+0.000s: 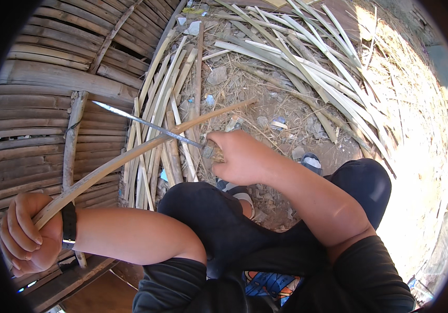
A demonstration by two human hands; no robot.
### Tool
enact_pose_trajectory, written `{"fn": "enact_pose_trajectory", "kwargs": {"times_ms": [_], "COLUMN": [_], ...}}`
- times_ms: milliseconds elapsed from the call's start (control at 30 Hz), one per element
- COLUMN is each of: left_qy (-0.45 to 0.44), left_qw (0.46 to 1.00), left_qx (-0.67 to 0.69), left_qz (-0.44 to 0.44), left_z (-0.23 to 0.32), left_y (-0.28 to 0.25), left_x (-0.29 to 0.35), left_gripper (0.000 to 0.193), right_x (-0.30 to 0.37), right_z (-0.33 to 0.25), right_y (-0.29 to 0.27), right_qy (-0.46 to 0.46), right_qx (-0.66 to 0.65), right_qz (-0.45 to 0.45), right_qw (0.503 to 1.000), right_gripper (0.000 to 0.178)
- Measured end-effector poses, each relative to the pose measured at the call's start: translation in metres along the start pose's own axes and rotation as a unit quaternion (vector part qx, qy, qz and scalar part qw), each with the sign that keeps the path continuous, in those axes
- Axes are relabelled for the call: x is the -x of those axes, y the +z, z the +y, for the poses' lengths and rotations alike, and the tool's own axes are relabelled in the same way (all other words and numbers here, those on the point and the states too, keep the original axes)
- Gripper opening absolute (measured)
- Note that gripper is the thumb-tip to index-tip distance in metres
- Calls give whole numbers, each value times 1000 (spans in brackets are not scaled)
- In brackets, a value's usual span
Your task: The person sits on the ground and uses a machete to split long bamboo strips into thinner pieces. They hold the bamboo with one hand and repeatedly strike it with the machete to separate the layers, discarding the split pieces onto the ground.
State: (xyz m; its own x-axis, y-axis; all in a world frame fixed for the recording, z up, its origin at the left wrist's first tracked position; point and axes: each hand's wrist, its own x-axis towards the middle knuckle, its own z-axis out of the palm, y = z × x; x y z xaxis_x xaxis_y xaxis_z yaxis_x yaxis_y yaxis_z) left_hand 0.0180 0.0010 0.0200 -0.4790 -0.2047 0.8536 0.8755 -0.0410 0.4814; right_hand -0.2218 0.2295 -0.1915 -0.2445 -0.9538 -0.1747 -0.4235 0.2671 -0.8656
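My left hand (30, 233), at the far left, is closed around the lower end of a long bamboo strip (130, 155). The strip slants up to the right across the middle, its far end near the ground litter. In front of my knees, my right hand (237, 159) is closed on the handle of a long, narrow-bladed knife (148, 123). The blade points up to the left and crosses the strip near its middle, apparently touching it. My right fingers partly hide the handle.
A slatted bamboo wall (36, 141) with an upright pole (74, 141) stands close on the left. Split bamboo strips (174, 78) lie along its foot, and a larger pile (307, 68) lies ahead right. Straw and scraps cover the ground. My bent knees (195, 216) are just below my hands.
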Motion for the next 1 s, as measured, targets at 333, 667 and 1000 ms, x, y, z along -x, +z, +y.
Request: {"fn": "enact_pose_trajectory", "kwargs": {"times_ms": [333, 667, 1000], "left_qy": [-35, -36, -32], "left_qw": [999, 999, 998], "left_qx": [-9, -33, -54], "left_qz": [-1, 5, 29], "left_z": [5, 8, 8], "left_y": [0, 2, 5], "left_x": [-5, -8, -6], "left_gripper": [42, 41, 42], "right_x": [-1, -6, -5], "right_z": [4, 10, 10], "right_y": [2, 12, 5], "right_qy": [-8, -12, 8], "right_qx": [-26, -63, -53], "right_qz": [21, 34, 6], "right_qw": [999, 997, 999], "right_gripper": [54, 57, 59]}}
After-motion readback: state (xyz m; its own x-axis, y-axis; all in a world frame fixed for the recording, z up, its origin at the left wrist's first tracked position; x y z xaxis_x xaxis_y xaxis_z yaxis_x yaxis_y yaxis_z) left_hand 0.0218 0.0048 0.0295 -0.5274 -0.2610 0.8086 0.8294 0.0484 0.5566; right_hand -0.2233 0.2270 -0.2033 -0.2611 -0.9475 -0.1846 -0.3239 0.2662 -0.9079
